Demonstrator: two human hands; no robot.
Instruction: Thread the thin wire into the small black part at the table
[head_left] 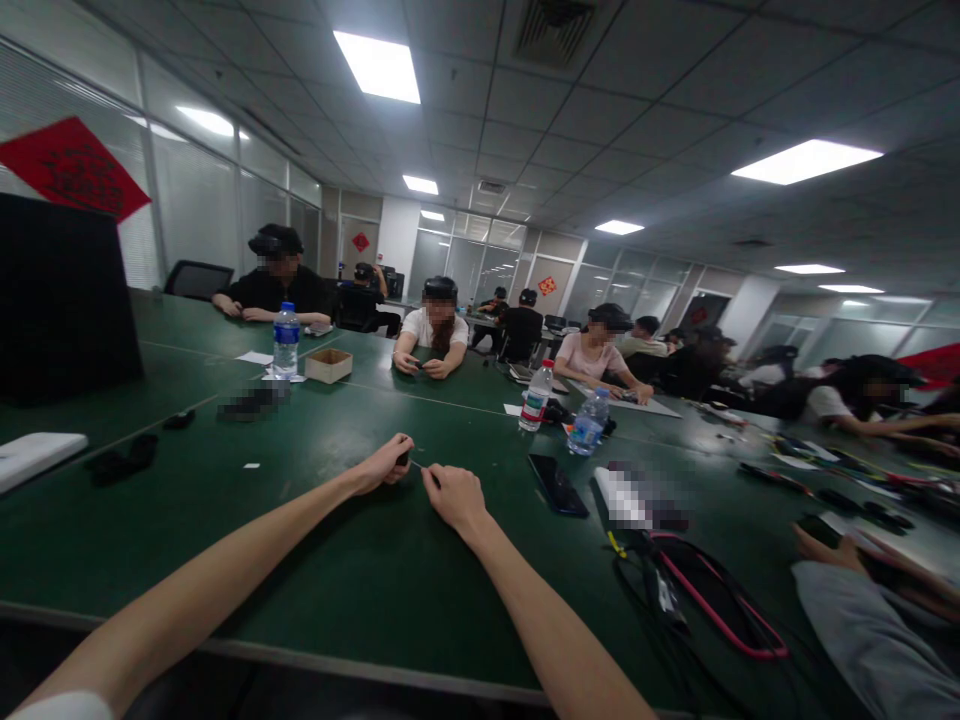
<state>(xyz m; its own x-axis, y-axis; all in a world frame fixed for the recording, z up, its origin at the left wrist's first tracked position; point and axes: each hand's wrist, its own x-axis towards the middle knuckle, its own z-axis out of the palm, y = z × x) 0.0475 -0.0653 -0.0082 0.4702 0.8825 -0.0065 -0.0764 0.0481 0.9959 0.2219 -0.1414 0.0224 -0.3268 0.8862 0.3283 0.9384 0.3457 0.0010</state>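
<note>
My left hand (pixel 386 466) is closed on a small dark object (pixel 404 458), mostly covered by the fingers. Close beside it on the right, my right hand (pixel 456 496) is closed in a pinch. A thin pale shaft (pixel 417 464) spans the gap between the two hands, its near end going into my right fingers. What the shaft belongs to is too small to make out. Both hands are low over the green table (pixel 322 570), around its middle.
Right of my hands lie a phone (pixel 557 484), a pink-and-black cable (pixel 720 590) and bottles (pixel 535 396) (pixel 589 422). A small box (pixel 328 366) and another bottle (pixel 286 342) stand ahead left. A co-worker's sleeve (pixel 862 620) reaches in at right. Other people sit around.
</note>
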